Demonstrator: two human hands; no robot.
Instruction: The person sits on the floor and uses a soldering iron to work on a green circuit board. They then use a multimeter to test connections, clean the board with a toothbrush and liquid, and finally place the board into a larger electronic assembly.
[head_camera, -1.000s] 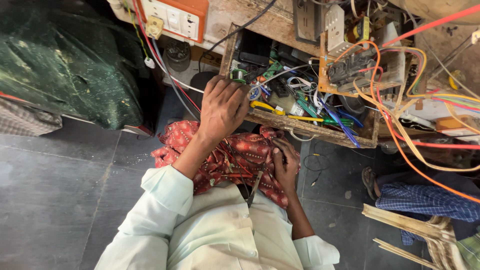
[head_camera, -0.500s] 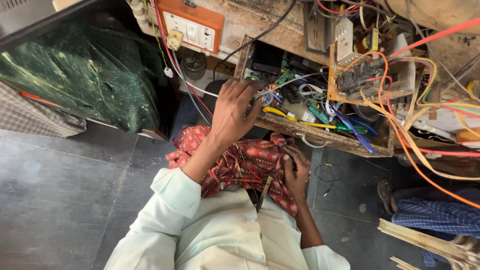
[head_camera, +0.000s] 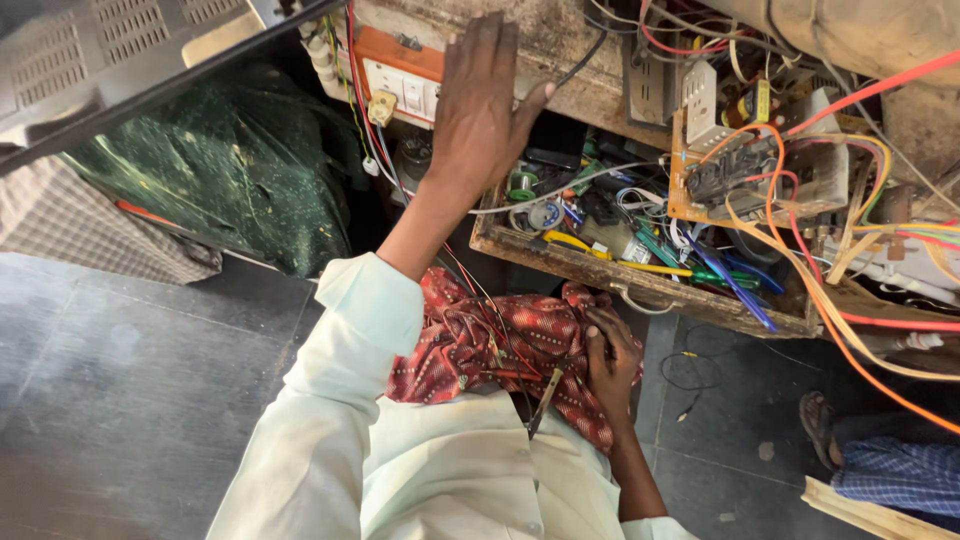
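From the head camera, looking down over a pale shirt. Reaching up with the left hand, spread wide and flat, palm down, holding nothing, laid across the bench edge just beside the orange switchboard, thumb pointing toward the open tray of parts. Resting the right hand low in the lap on the red cloth, fingers curled against it; cannot tell whether gripping the fabric, the thin red wires running over it, or nothing. Noting a slim metal tool lying on the cloth just beside that hand, tip toward the shirt. Finding the tray crammed with cables, pens and small components, a circuit board propped above it, orange wires looping down off the right side. Passing a green bag on the left and someone else's sandalled foot on the floor at the right. To do this well, probably: keep the flat hand on bare wood, clear of the switchboard's sockets and exposed leads; steady the cloth so the tool and thin wires do not slide off the lap; move slowly near the hanging orange loops to avoid snagging the board.
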